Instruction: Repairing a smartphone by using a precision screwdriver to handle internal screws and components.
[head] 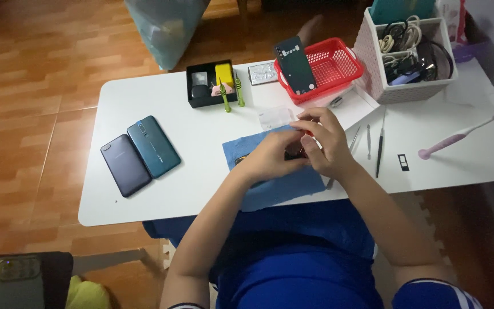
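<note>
1. Small dark part (296, 152) with a red bit, mostly hidden, sits over the blue cloth (278, 189) on the white table (144, 194).
2. Left hand (270, 157) and right hand (327, 143) both pinch it.
3. I'd keep it low over the cloth, tweezers (352, 140) close.

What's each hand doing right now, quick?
Left hand: curled on a small dark object over the blue cloth.
Right hand: closed on the same object.
</note>
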